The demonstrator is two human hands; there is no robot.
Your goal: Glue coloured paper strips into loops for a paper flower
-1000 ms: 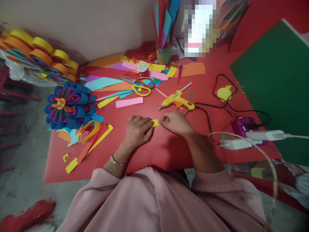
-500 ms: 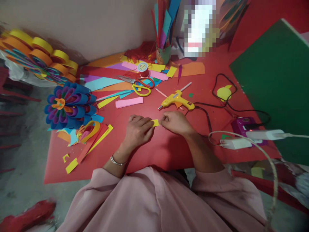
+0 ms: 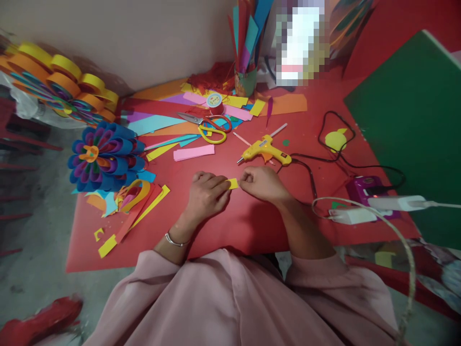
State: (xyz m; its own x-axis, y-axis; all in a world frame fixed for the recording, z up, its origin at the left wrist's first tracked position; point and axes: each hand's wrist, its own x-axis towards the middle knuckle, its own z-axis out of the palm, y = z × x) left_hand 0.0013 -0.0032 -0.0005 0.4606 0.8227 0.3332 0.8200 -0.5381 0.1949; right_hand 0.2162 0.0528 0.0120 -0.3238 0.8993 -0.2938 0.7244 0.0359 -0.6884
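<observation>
A small yellow paper piece (image 3: 233,183) is pinched between both my hands just above the red sheet (image 3: 230,216) on the floor. My left hand (image 3: 209,193) grips its left end with closed fingers; a thin bangle is on that wrist. My right hand (image 3: 262,183) is closed on its right end. A yellow glue gun (image 3: 264,150) lies just beyond my right hand, its nozzle pointing left. A pink paper strip (image 3: 193,152) lies beyond my left hand.
Scissors (image 3: 207,126) with yellow and red handles lie on coloured paper strips at the back. A blue paper flower (image 3: 103,157) and paper scraps (image 3: 133,202) sit at left. Black cable (image 3: 334,154), a purple device (image 3: 365,185) and white adapters (image 3: 355,215) lie right, by a green board (image 3: 410,125).
</observation>
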